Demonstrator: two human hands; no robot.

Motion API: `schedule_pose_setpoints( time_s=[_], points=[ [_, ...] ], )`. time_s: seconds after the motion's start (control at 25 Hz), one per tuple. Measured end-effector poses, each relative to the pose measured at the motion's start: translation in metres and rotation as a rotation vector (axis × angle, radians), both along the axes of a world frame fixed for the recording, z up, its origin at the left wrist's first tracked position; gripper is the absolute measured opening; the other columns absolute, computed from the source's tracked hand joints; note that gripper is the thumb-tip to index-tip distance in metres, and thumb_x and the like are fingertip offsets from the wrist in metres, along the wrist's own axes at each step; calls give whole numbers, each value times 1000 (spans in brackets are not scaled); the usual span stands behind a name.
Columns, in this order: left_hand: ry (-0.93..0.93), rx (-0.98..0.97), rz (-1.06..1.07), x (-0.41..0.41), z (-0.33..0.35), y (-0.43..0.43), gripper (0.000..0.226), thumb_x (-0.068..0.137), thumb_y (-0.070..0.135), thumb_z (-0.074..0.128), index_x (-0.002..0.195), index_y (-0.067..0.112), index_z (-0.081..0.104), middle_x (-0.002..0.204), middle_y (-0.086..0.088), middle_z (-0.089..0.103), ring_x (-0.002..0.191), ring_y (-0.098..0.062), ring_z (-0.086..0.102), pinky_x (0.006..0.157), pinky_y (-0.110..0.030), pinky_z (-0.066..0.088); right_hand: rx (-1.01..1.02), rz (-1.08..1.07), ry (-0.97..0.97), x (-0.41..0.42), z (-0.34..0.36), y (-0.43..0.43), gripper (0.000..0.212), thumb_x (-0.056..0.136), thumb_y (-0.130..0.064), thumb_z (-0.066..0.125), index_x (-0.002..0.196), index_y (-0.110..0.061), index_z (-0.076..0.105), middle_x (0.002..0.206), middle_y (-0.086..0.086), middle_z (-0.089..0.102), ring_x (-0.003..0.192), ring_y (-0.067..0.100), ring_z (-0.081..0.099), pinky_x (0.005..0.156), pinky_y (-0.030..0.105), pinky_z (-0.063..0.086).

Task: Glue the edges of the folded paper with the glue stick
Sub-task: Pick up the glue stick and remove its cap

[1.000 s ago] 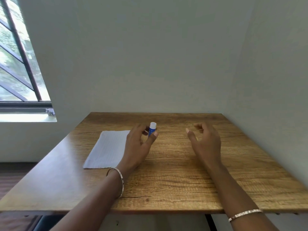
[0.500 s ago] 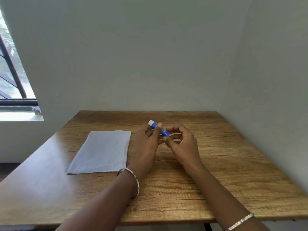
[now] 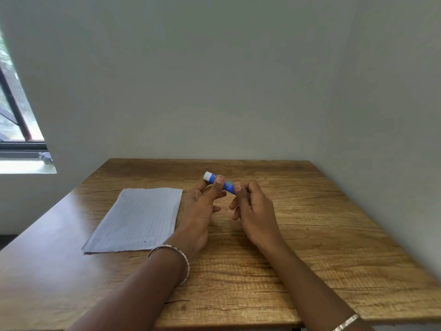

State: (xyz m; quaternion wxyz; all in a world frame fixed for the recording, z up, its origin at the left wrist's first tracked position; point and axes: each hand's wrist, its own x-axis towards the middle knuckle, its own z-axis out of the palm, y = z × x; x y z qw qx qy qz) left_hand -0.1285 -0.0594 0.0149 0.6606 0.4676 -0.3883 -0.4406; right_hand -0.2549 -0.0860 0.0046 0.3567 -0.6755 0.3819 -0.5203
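Note:
A blue glue stick (image 3: 226, 185) with a white cap at its far-left end is held above the table, lying nearly level. My left hand (image 3: 202, 211) pinches it near the capped end with thumb and fingers. My right hand (image 3: 253, 211) grips its other end with thumb and forefinger. The cap is on. A lined white sheet of folded paper (image 3: 138, 218) lies flat on the wooden table (image 3: 310, 235), just left of my left hand and not touched.
The table stands in a corner, with walls close behind and to the right. A window (image 3: 14, 130) with a sill is at the far left. Both my wrists wear thin metal bangles.
My left hand lifted the upright glue stick and tipped it level. My right hand came in from the right and took hold of its other end.

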Motion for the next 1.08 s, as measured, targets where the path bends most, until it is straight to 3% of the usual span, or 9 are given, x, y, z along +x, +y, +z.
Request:
schedule_pose_setpoints(
  time_s=[0.16,0.32,0.44,0.52,0.68,0.8,0.88,0.96,1.08],
  points=[
    [6,-24,-14,2,1,0,39,83,50,69,104,18,71,101,0,77,99,-9,68,84,-36,45,-255,-44,157,-1,-2,-2,15,99,-29,61,106,-26,48,91,-5,68,69,13,67,61,19,48],
    [4,-37,-70,2,1,-2,41,78,50,71,104,19,71,104,0,77,107,-12,68,90,-40,45,-321,-104,263,-2,-6,-3,19,106,-34,43,96,-21,52,75,-4,63,59,14,60,57,31,49],
    [-9,-62,-116,2,4,-1,38,78,49,71,104,21,72,104,0,77,108,-13,67,87,-39,43,81,66,-8,-4,6,3,45,107,-43,37,74,-16,53,58,4,57,44,15,51,46,28,45],
    [-29,-81,-121,1,4,-1,38,80,48,69,105,19,71,101,-2,77,102,-13,67,85,-38,42,266,161,-128,-5,11,5,52,105,-49,38,75,-11,55,56,8,54,42,17,48,45,26,43],
    [-22,-87,-98,-1,5,-1,40,82,48,69,107,16,70,99,-2,78,96,-9,68,85,-40,44,-184,-17,253,-5,-1,5,36,101,-55,40,105,-21,50,66,4,60,55,18,59,53,38,48],
    [-8,-86,-107,0,6,1,44,79,48,68,108,15,70,101,-1,78,97,-9,68,83,-38,44,-346,-121,361,-5,-5,0,38,103,-57,29,106,-25,49,62,-4,58,54,13,58,52,38,47],
    [0,-102,-131,0,7,1,43,78,47,69,107,15,71,100,0,78,98,-10,66,81,-37,42,-231,-77,229,-4,0,0,45,105,-54,28,91,-21,55,54,-1,57,45,12,53,47,33,44],
    [-10,-113,-156,0,9,2,40,78,45,69,106,16,70,98,-1,77,97,-10,66,79,-36,41,77,55,7,-2,7,4,55,105,-53,30,73,-15,52,48,7,54,37,15,47,41,28,42],
    [-30,-122,-168,-1,10,2,34,83,42,68,106,17,70,99,-2,78,96,-9,65,76,-34,40,165,100,-59,-5,10,7,58,102,-57,34,77,-11,58,51,9,58,39,21,50,41,28,44]
  ],
)
